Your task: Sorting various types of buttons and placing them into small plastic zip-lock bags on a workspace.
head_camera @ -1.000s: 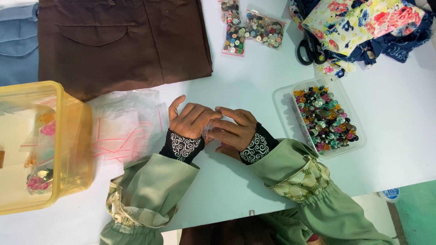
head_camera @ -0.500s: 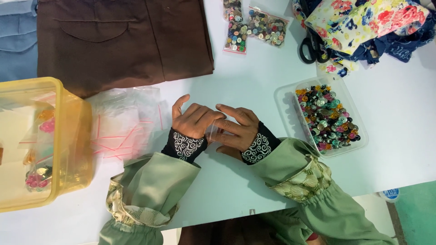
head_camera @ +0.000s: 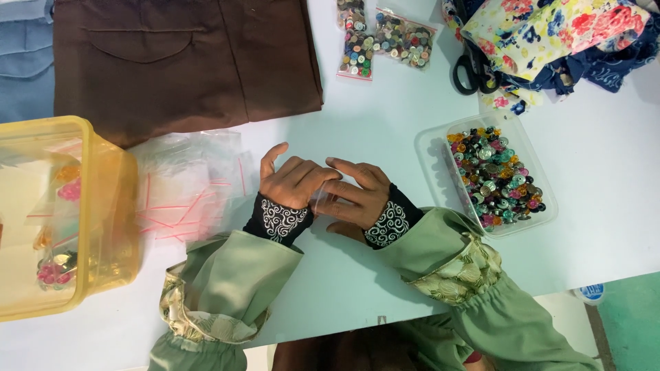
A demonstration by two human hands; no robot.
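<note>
While both hands meet at the bench's middle, the left hand and right hand pinch one small clear bag between closed fingers — many loose buttons wait in the tray, right — empty bags lie left.

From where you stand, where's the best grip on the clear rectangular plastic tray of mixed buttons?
Probably by its near short rim: the clear rectangular plastic tray of mixed buttons lies flat and open-topped on the white table, full nearly to the brim. Come in level from the right hand side and pinch the rim without tilting.
</note>
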